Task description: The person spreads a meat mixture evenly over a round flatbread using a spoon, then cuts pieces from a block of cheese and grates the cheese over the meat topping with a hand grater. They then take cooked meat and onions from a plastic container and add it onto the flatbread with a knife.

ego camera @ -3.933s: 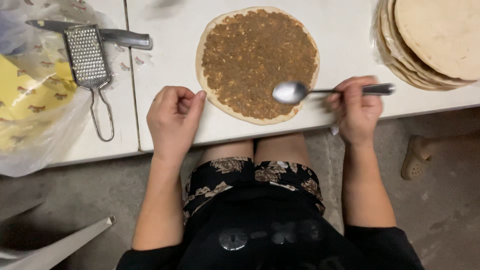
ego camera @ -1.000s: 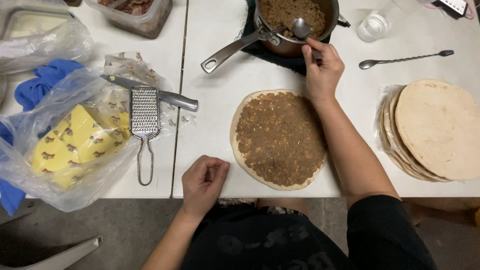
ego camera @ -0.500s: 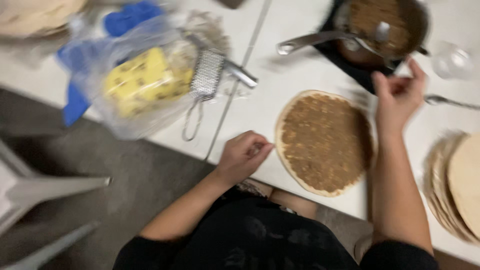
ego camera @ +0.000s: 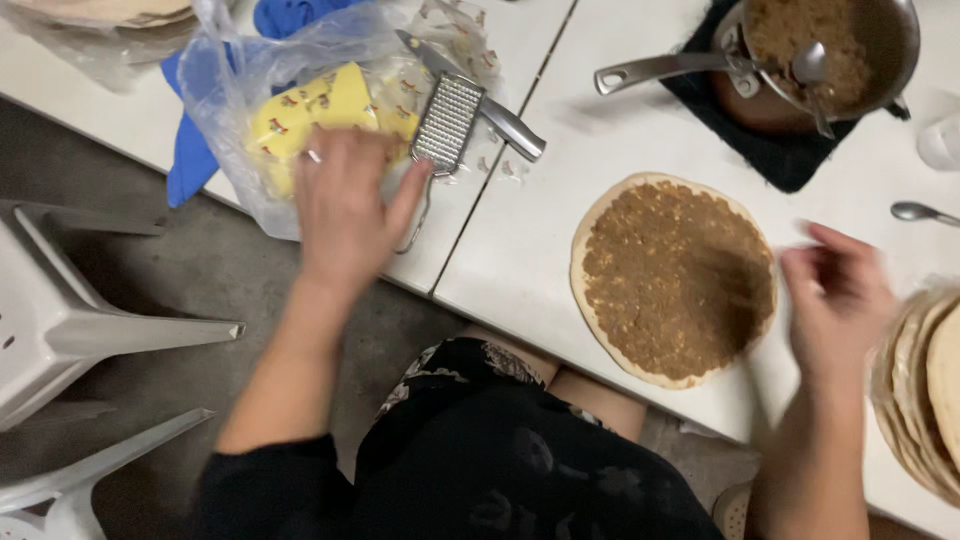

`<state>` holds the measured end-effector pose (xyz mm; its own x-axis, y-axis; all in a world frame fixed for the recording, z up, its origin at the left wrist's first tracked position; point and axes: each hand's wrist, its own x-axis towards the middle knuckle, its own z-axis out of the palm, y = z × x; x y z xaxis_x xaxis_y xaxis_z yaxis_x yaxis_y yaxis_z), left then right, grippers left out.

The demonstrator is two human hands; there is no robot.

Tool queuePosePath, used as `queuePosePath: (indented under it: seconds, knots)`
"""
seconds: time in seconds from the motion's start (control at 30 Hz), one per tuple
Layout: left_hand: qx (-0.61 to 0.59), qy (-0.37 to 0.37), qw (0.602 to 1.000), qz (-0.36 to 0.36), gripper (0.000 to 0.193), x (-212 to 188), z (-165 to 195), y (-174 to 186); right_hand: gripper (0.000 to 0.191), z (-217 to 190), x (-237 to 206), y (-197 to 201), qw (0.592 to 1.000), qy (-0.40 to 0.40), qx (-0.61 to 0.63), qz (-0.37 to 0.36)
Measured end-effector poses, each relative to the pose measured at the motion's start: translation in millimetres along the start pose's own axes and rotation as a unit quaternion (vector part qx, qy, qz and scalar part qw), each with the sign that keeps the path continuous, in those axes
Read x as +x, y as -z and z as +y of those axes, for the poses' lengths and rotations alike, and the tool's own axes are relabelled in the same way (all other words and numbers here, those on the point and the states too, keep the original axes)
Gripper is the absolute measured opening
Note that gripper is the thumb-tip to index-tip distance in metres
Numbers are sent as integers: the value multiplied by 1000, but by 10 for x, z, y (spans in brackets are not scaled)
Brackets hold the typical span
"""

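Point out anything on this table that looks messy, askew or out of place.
Small pale scraps lie scattered on the table beside the grater. The spoon is left standing in the pan of filling. Nothing else stands out.

Yellow cheese block (ego camera: pixel 320 110) in clear plastic bag (ego camera: pixel 230 80), beside flat metal grater (ego camera: pixel 447 125).

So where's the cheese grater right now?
The small metal grater lies on the white table in the upper left of the head view, beside the bagged yellow cheese, just right of the left hand.
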<state>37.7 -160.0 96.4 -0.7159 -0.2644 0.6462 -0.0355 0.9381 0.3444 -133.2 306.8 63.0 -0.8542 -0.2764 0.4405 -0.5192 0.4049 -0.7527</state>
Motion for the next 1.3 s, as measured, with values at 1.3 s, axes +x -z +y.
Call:
queuePosePath:
  seconds: [1.3]
  knots:
    - [87, -197, 976, -45, 23, -310, -447, -60, 23, -1525, 714, -1381, 911, 239, -172, -287]
